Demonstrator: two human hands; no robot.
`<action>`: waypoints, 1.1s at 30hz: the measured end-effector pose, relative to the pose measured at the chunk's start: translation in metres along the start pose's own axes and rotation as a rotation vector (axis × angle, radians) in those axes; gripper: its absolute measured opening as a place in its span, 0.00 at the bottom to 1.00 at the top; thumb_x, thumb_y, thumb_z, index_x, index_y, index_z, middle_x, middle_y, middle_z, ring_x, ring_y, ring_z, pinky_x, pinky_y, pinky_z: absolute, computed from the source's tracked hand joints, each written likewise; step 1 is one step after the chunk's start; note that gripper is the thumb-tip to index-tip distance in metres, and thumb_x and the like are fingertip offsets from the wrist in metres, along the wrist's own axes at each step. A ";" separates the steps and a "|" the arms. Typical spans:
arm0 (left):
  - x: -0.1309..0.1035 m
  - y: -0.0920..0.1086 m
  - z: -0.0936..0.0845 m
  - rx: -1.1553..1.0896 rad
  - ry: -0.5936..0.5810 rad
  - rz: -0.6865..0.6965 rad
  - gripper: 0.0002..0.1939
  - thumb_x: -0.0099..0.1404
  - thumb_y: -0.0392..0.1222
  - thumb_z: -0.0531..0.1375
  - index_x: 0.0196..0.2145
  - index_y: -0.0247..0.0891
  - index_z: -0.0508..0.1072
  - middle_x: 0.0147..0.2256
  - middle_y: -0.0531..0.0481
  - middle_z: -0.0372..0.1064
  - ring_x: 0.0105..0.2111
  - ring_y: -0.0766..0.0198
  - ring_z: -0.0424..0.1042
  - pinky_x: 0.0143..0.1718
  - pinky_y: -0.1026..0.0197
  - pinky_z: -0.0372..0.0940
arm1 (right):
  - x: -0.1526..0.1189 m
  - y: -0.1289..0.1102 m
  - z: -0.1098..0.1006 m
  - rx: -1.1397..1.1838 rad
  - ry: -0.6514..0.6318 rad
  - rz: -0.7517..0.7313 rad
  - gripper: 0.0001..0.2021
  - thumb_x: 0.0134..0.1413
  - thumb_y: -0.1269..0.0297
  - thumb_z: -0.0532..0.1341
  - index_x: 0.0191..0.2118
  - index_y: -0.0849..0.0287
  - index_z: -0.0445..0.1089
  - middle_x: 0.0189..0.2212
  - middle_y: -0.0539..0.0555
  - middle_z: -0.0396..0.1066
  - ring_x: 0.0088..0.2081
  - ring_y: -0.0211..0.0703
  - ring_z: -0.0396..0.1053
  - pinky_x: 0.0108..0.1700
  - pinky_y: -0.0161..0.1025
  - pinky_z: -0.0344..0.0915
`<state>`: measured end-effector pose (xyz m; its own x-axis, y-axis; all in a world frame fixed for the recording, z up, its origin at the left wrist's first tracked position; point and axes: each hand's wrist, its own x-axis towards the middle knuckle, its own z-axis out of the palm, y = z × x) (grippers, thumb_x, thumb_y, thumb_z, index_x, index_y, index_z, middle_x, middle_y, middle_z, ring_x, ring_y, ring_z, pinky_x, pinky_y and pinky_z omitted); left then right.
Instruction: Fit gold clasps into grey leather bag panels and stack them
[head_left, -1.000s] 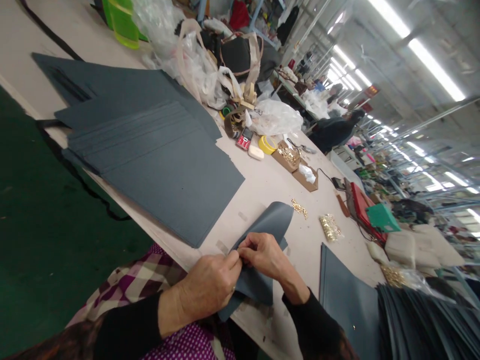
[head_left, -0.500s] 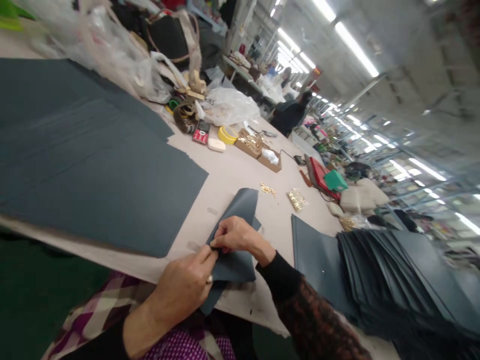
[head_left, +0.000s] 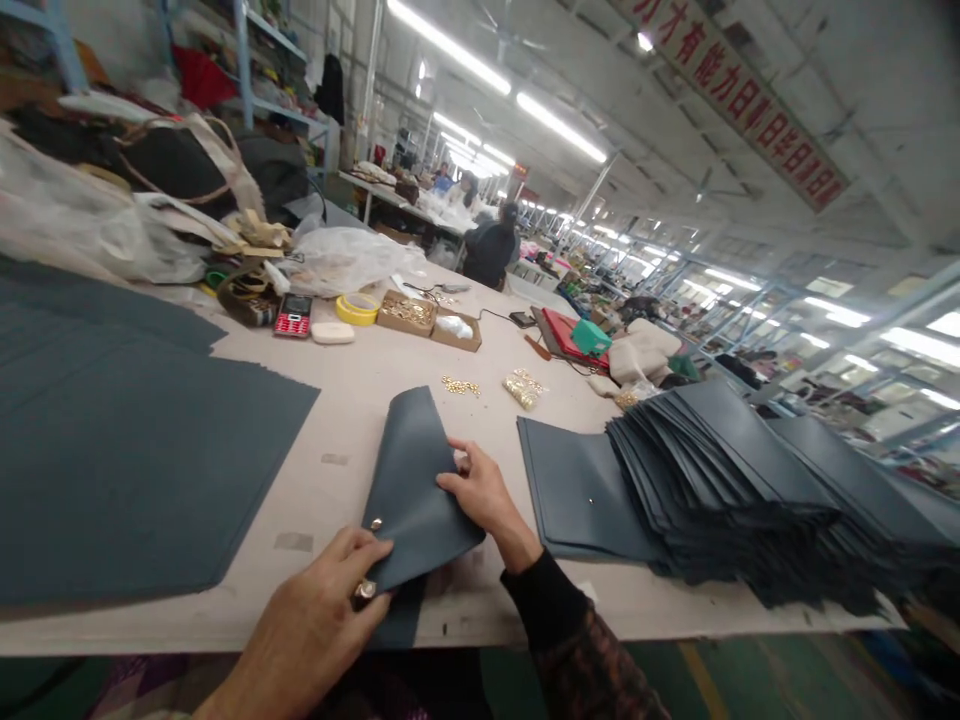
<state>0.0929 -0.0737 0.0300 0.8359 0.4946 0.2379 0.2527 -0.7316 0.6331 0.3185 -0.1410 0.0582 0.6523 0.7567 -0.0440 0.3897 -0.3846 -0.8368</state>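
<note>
The near left corner of a dark sheet (head_left: 412,490) is gripped between the thumb and fingers of the left hand (head_left: 315,610), on which a ring (head_left: 364,592) is worn. A gold stud (head_left: 376,524) is seen in the sheet just beyond those fingertips. Part of another dark piece (head_left: 397,628) is seen beneath, at the edge of the desk (head_left: 480,630). The sheet is held bent and raised in front of the body, its right edge clasped by the right hand (head_left: 484,490), thumb on top; the fingers behind are partly hidden.

To the left, large sheets (head_left: 112,450) are laid flat; to the right, a studded piece (head_left: 562,490) is set beside a fanned pile (head_left: 712,470). Farther off, loose gold bits (head_left: 460,386) and a bag (head_left: 523,388) of them are seen, then a phone (head_left: 292,316), yellow tape (head_left: 357,309) and a box (head_left: 405,312) filled with gold parts. Beyond the desk, a person (head_left: 491,250) in dark clothes is seen.
</note>
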 end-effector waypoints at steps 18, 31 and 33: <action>-0.007 0.016 -0.012 0.116 -0.105 -0.049 0.12 0.70 0.31 0.46 0.40 0.36 0.69 0.37 0.47 0.70 0.39 0.58 0.71 0.41 0.56 0.66 | -0.058 0.025 -0.107 -0.079 0.057 0.130 0.20 0.46 0.51 0.65 0.41 0.61 0.76 0.28 0.57 0.75 0.29 0.48 0.73 0.34 0.44 0.70; -0.027 -0.003 -0.043 0.312 -0.088 -0.327 0.11 0.65 0.28 0.50 0.38 0.35 0.69 0.37 0.42 0.72 0.39 0.50 0.72 0.40 0.49 0.69 | -0.067 -0.062 0.097 0.205 -0.537 -0.065 0.09 0.51 0.59 0.65 0.28 0.61 0.72 0.22 0.50 0.71 0.25 0.38 0.65 0.28 0.34 0.62; -0.035 -0.010 -0.053 0.236 -0.077 -0.362 0.10 0.64 0.29 0.50 0.38 0.36 0.69 0.37 0.43 0.73 0.38 0.52 0.73 0.40 0.51 0.68 | -0.068 -0.069 0.108 0.166 -0.541 -0.122 0.10 0.50 0.58 0.65 0.27 0.60 0.72 0.22 0.51 0.72 0.26 0.39 0.66 0.29 0.35 0.62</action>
<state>0.0351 -0.0593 0.0545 0.7045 0.7091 -0.0299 0.6331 -0.6088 0.4782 0.1770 -0.1089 0.0605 0.1670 0.9697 -0.1783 0.3058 -0.2228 -0.9256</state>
